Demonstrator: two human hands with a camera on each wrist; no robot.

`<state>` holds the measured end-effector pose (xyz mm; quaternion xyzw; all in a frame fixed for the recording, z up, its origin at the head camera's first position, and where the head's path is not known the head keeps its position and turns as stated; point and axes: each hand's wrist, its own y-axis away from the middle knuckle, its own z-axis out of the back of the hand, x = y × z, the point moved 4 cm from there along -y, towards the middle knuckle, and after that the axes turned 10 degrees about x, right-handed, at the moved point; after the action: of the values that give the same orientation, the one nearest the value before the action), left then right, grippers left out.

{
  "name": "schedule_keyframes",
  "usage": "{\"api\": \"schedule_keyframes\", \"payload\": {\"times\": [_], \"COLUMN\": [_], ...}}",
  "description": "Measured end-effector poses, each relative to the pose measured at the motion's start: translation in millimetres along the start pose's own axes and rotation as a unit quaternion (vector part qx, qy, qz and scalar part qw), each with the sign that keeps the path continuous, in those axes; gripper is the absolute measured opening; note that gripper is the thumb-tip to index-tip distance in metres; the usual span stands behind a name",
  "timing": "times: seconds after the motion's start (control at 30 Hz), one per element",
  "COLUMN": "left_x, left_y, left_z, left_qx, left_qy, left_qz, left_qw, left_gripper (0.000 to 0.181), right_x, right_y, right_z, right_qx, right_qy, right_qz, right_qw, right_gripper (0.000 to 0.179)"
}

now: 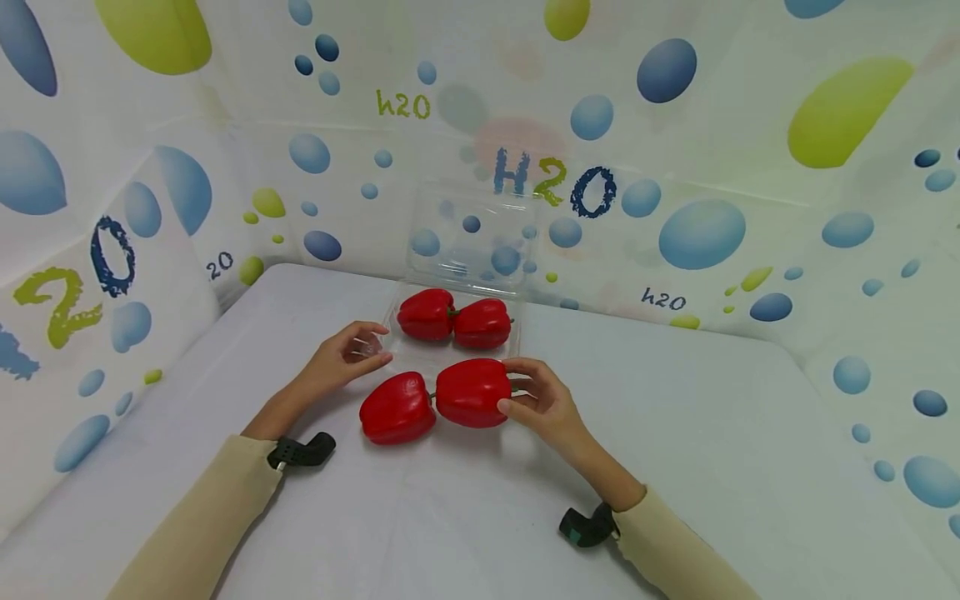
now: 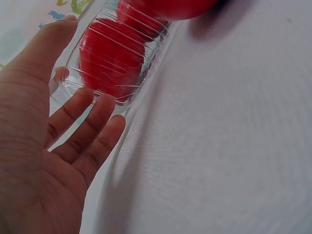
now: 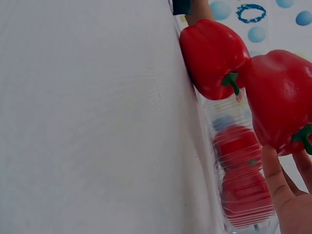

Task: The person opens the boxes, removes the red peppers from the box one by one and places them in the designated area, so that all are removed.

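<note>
My right hand [image 1: 551, 407] holds a red bell pepper [image 1: 472, 393] at its green-stemmed end, thumb in front and fingers behind. This pepper appears slightly raised above the table. A second red bell pepper [image 1: 397, 408] lies on the cloth just left of it. Behind them stands a clear plastic clamshell container [image 1: 517, 337] with two more bell peppers [image 1: 425, 315] side by side in its base. My left hand [image 1: 341, 358] is at the container's left side, fingers spread and nearly straight; in the left wrist view the fingertips [image 2: 105, 102] are close to the ribbed plastic wall. Contact there is unclear.
The container's transparent lid [image 1: 472, 237] stands raised at the back, near the patterned wall sheet [image 1: 630, 125]. A white cloth [image 1: 675, 450] covers the table. Each wrist wears a dark camera mount, such as the left one [image 1: 303, 450].
</note>
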<state>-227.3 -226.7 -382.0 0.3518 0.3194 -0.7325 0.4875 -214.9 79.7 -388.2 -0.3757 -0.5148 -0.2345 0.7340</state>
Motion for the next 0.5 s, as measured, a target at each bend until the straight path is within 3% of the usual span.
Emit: {"api": "schedule_keyframes", "payload": {"times": [0.5], "left_x": [-0.7], "left_y": [0.5], "left_z": [0.1], "left_qx": [0.004], "left_qy": [0.010], "left_qz": [0.006], "left_qw": [0.9999], "left_gripper": [0.043], "right_x": [-11.1], "right_y": [-0.2], "right_z": [-2.9], "right_qx": [0.026], "right_qy": [0.033], "right_qz": [-0.024], "right_qw": [0.9988], "right_gripper": [0.055]}}
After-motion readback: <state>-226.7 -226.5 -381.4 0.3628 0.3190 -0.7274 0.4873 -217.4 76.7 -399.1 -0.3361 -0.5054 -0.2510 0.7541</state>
